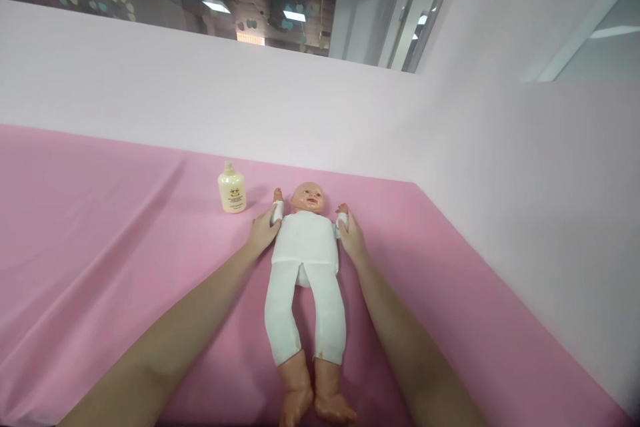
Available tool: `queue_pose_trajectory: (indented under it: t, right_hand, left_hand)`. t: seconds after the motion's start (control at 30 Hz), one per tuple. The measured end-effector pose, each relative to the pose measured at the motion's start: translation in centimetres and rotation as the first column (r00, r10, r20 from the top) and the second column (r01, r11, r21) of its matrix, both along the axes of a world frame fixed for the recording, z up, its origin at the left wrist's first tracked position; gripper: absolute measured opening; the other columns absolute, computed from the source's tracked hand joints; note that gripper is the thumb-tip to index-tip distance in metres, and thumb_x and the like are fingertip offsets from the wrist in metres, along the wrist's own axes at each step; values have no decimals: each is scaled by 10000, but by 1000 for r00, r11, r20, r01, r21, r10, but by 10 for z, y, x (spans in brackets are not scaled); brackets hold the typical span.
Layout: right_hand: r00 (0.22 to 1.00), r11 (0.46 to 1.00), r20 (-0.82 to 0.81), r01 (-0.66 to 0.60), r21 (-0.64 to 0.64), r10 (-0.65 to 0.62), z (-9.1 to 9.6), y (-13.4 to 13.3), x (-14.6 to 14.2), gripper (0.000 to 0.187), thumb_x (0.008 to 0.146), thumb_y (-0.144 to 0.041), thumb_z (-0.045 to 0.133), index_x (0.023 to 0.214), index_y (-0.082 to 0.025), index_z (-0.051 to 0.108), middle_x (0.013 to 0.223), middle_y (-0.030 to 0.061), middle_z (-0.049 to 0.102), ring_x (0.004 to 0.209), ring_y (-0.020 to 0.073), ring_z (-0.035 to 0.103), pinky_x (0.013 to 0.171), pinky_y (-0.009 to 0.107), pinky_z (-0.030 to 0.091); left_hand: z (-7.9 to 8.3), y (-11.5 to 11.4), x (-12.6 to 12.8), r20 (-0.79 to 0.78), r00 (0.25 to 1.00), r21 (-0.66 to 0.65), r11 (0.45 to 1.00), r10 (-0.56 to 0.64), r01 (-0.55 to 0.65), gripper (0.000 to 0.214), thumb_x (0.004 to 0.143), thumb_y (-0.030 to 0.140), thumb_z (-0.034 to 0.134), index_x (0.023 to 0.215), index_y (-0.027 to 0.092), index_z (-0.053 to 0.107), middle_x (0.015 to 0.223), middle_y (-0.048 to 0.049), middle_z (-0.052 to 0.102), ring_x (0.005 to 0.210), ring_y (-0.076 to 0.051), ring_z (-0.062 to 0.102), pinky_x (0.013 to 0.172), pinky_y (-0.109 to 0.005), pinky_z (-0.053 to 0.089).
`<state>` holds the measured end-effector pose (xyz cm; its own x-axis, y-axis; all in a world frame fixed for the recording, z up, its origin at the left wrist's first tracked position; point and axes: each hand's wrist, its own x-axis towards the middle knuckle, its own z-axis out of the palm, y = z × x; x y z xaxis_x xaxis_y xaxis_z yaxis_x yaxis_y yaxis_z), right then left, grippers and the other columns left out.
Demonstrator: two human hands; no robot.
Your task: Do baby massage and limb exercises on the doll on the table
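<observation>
A baby doll (305, 260) in white clothes lies on its back on the pink cloth (100, 247), head away from me, bare feet near the bottom edge. My left hand (264, 230) is closed around the doll's arm on the left side. My right hand (351, 235) grips the doll's other arm in the same way. Both doll arms are raised beside its head.
A small cream lotion bottle (232, 189) stands upright on the cloth just left of the doll's head. A pale pink wall (300, 107) runs behind and along the right side, with glass panes above it.
</observation>
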<state>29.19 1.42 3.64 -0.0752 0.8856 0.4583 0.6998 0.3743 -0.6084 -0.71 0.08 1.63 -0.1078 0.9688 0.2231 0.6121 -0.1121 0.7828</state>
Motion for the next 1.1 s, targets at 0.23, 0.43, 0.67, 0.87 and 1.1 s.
queue_pose_trajectory:
  t: [0.23, 0.43, 0.67, 0.87, 1.1]
  right_hand:
    - [990, 990, -138, 10, 140, 9, 9, -8, -15, 788, 904, -386, 625, 1560, -137, 267, 1508, 218, 502, 1379, 310, 536, 1125, 498, 478]
    - [998, 971, -31, -43, 234, 52, 20, -25, -27, 605, 892, -435, 666, 1420, -189, 504, 1360, 159, 641, 1257, 301, 625, 1086, 497, 520]
    - [951, 932, 165, -294, 214, 262, 30, -39, -37, 351, 802, -301, 663, 1145, -228, 677, 1031, 77, 756, 974, 257, 714, 971, 421, 566]
    - [945, 942, 202, -292, 165, 258, 29, -38, -35, 420, 819, -336, 668, 1224, -228, 648, 1081, 91, 745, 1014, 274, 703, 996, 452, 559]
    - [989, 984, 87, -132, 122, 122, 13, -21, -24, 700, 1052, -448, 368, 1641, -163, 117, 1621, 195, 363, 1513, 291, 377, 1215, 530, 390]
  left_hand:
    - [-3, -3, 4, 146, 987, 314, 949, -66, 17, 799, 812, 282, 627, 1553, 149, 360, 1363, -166, 636, 1268, -336, 596, 1108, -538, 443]
    - [2, -12, 5, 78, 979, 448, 884, -187, 133, 383, 782, 449, 738, 1067, 210, 647, 1077, -94, 709, 1041, -281, 649, 997, -473, 503]
    - [10, -21, 5, -64, 920, 510, 780, -386, 363, 249, 814, 446, 695, 888, 230, 596, 871, -53, 687, 837, -225, 637, 816, -380, 531]
    - [7, -20, 9, -51, 936, 479, 814, -348, 329, 251, 837, 467, 674, 858, 235, 583, 861, -54, 686, 831, -232, 641, 823, -393, 541]
    - [-2, -8, 10, 147, 972, 339, 933, -182, 124, 501, 959, 366, 516, 1411, 160, 455, 1403, -172, 599, 1338, -299, 560, 1150, -501, 441]
